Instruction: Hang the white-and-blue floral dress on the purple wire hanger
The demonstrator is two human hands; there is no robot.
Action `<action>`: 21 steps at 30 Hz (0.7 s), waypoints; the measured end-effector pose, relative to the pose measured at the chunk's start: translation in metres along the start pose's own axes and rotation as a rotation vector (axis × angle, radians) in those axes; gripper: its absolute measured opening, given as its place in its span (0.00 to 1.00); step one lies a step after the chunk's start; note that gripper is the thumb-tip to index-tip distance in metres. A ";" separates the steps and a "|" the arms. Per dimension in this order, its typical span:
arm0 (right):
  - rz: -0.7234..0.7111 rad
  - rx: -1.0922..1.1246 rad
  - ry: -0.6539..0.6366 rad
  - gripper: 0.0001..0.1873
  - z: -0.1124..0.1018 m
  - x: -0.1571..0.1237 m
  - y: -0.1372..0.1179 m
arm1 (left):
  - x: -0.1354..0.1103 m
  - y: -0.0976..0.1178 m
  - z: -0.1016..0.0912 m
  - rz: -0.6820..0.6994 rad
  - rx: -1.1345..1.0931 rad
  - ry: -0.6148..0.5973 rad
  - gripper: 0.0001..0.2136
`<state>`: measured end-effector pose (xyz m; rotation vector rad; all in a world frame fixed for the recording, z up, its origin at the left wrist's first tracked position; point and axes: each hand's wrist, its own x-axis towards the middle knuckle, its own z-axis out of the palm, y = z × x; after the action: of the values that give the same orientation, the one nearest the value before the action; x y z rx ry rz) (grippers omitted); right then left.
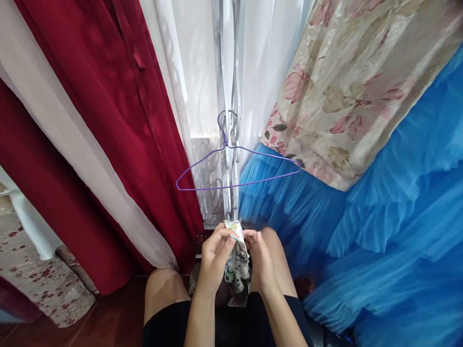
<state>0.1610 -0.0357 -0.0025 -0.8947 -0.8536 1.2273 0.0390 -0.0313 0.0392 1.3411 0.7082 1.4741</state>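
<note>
A piece of light patterned fabric [237,270] hangs in folds between my knees, its top edge raised in my fingers. My left hand [216,250] pinches that top edge between thumb and fingers. On the other side, my right hand [262,258] has its fingertips closed at the fabric's right edge; part of its grip is hidden. Beyond my hands, a bare purple hanger [238,184] hooks onto a white metal frame [227,96].
Red curtains [137,144] and a pale drape [90,154] fall on the left. To the right hang a floral cloth [333,106] and blue ruffled tulle [390,231]. White sheer curtains [267,62] are behind the frame. Reddish tiled floor [112,313] shows at lower left.
</note>
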 end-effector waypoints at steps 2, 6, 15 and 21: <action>0.023 0.004 -0.116 0.32 0.009 -0.009 -0.016 | 0.000 0.004 0.003 0.029 0.068 -0.026 0.06; 0.088 -0.103 -0.389 0.23 0.010 -0.021 -0.033 | 0.004 0.004 0.000 0.058 0.161 0.030 0.06; 0.386 -0.058 -0.553 0.21 -0.019 -0.030 -0.060 | -0.026 -0.014 -0.028 -0.347 0.154 -0.361 0.22; 0.289 0.009 -0.290 0.25 -0.055 -0.031 -0.100 | -0.054 -0.023 -0.057 -0.432 0.460 -0.686 0.22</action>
<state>0.2462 -0.0833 0.0639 -0.8653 -0.9691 1.6393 -0.0141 -0.0626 -0.0148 1.7656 0.8270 0.4579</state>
